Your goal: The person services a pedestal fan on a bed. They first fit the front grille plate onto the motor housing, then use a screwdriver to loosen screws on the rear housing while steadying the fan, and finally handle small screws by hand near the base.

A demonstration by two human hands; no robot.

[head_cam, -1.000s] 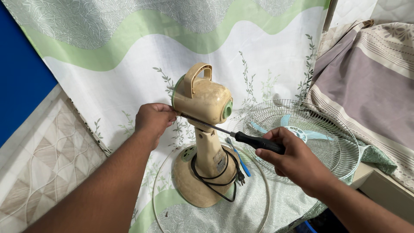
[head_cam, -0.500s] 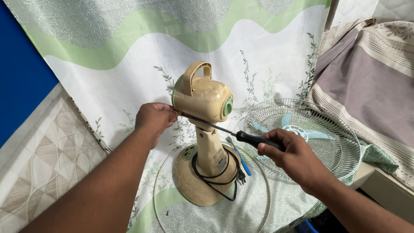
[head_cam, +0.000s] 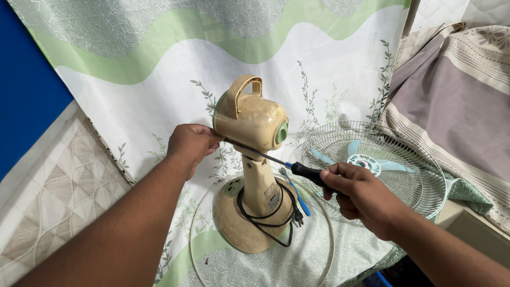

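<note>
A cream table fan body (head_cam: 254, 175) stands upright on its round base, grille and blades removed, a black cord wound around its stem. My left hand (head_cam: 192, 144) grips the left side of the motor housing (head_cam: 255, 119). My right hand (head_cam: 358, 194) is closed on the black handle of a screwdriver (head_cam: 297, 168). The metal shaft runs up and left, and its tip touches the underside of the housing close to my left fingers.
A wire fan grille (head_cam: 372, 165) with light blue blades inside lies to the right on the leaf-patterned green and white sheet (head_cam: 159, 69). A thin white ring (head_cam: 195, 228) circles the base. Striped fabric (head_cam: 457, 101) is piled at right; patterned tiles (head_cam: 48, 191) at left.
The screwdriver shaft has shifted slightly with my right hand, staying against the housing. My left hand has kept its hold on the housing.
</note>
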